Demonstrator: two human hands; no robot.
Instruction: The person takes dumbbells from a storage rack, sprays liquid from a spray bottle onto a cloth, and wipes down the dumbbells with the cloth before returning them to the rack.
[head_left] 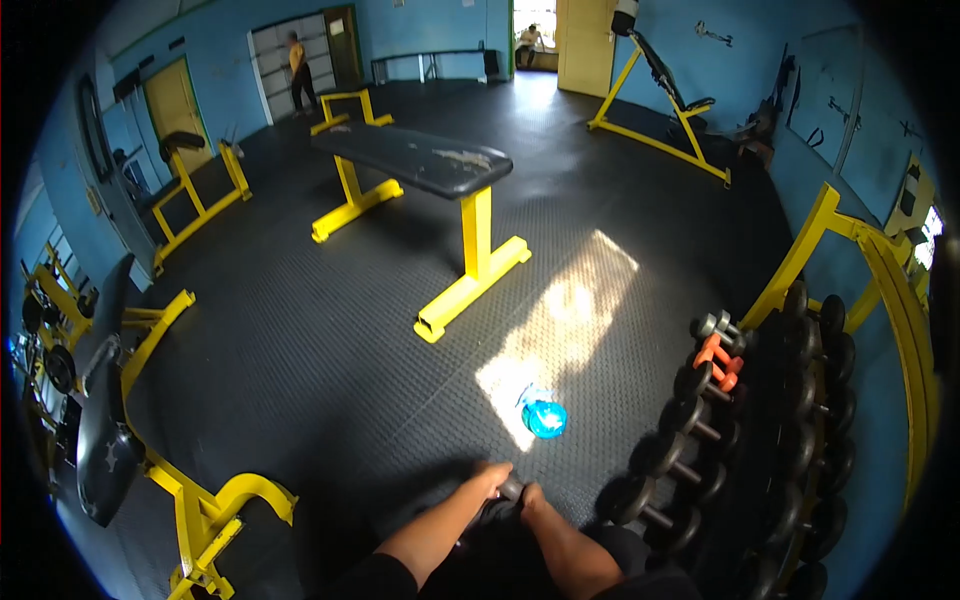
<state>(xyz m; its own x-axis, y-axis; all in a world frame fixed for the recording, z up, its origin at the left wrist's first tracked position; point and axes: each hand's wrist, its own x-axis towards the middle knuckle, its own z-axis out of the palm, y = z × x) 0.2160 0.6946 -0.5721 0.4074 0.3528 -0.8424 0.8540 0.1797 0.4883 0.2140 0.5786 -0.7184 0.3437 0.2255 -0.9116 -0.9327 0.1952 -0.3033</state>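
Observation:
Low in the middle of the view, my left hand (pixel 490 479) is closed around one end of a short dark grey cylinder-shaped object (pixel 512 488). My right hand (pixel 535 497) is close beside it, curled against the object's other end. The fingers of both hands are partly hidden, and I cannot make out what kind of object it is. Just ahead on the black floor mat is a translucent blue water bottle (pixel 545 417), partly in the patch of sunlight.
Several black dumbbells (pixel 677 467) line the floor at right, with red dumbbells (pixel 716 362) farther up. A yellow-framed black bench (pixel 410 160) stands ahead. Another padded yellow machine (pixel 108 430) is at left. One person (pixel 299 73) stands far back; another (pixel 530 45) is by the doorway.

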